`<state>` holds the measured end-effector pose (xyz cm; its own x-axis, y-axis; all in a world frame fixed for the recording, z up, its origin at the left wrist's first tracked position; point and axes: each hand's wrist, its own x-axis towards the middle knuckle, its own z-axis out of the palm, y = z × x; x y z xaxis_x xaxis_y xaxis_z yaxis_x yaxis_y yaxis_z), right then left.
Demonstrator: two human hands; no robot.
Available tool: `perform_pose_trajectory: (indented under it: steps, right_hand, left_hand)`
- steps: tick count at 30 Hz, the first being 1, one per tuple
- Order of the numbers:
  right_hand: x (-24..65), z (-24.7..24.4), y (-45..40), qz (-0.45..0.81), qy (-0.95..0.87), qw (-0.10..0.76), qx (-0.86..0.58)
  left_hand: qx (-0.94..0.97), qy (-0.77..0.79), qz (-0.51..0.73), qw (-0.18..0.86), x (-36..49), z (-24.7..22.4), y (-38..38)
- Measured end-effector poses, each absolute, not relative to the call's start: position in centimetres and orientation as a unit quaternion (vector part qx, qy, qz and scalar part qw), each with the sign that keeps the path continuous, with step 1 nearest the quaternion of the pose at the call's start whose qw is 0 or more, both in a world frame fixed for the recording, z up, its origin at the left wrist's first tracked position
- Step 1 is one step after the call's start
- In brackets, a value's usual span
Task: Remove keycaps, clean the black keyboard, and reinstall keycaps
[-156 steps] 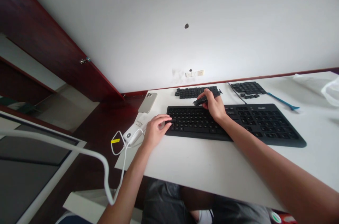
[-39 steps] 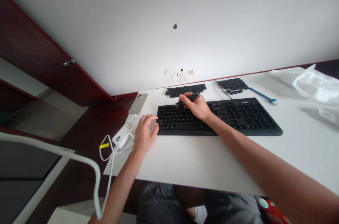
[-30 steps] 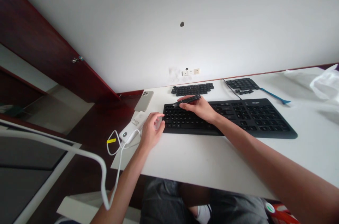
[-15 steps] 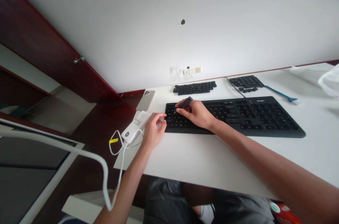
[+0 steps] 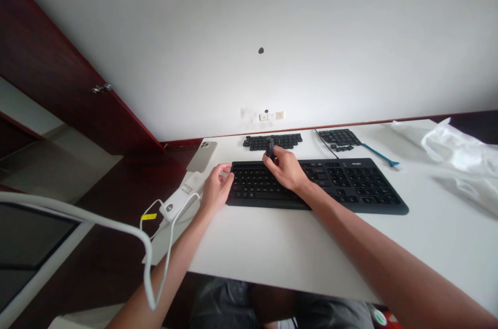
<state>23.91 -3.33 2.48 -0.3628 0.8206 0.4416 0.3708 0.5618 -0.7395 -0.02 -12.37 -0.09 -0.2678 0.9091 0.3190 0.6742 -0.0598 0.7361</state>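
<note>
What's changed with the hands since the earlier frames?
The right hand still grips the black elongated object, now turned upright above the keyboard rather than lying sideways. The left hand has drawn back off the keys to the keyboard's left edge. The loose keycaps and phone stayed where they were.

White wall [image 5: 249,33], dark red wooden door [image 5: 58,69]

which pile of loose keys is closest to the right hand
The long narrow strip of keycaps, just behind the left half of the keyboard, nearest the right hand. The other pile is shorter, blockier and farther right, beside the blue tool.
</note>
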Motion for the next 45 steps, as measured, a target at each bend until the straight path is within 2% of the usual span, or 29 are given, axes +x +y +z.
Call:
perform_pose_trajectory:
  steps: [2, 7, 13, 19, 29, 38, 45]
  right_hand:
    - [23.9, 2.5, -3.3, 0.291, -0.762, 0.42, -0.398]
    - [23.9, 2.6, -3.2, 0.311, -0.745, 0.414, -0.419]
    - [24.0, 2.5, -3.0, 0.326, -0.733, 0.404, -0.439]
    - [24.0, 2.3, -2.8, 0.33, -0.726, 0.403, -0.449]
    - [24.0, 2.5, -3.0, 0.342, -0.718, 0.402, -0.453]
    - [24.0, 2.6, -3.1, 0.352, -0.719, 0.406, -0.441]
    - [24.1, 2.6, -3.1, 0.354, -0.715, 0.412, -0.44]
  left_hand:
    - [0.588, 0.666, 0.442, 0.128, 0.6, 0.2, -10.3]
    - [0.635, 0.661, 0.401, 0.0, 1.5, 2.0, -4.3]
    - [0.69, 0.662, 0.292, -0.032, 0.3, 1.9, -1.0]
    - [0.713, 0.659, 0.238, -0.02, -0.1, 1.1, -1.5]
    - [0.718, 0.651, 0.245, -0.02, -0.7, 2.2, -1.8]
    - [0.724, 0.643, 0.247, 0.032, -1.0, 2.4, -1.7]
    - [0.713, 0.651, 0.247, 0.08, -0.9, 5.0, -3.4]
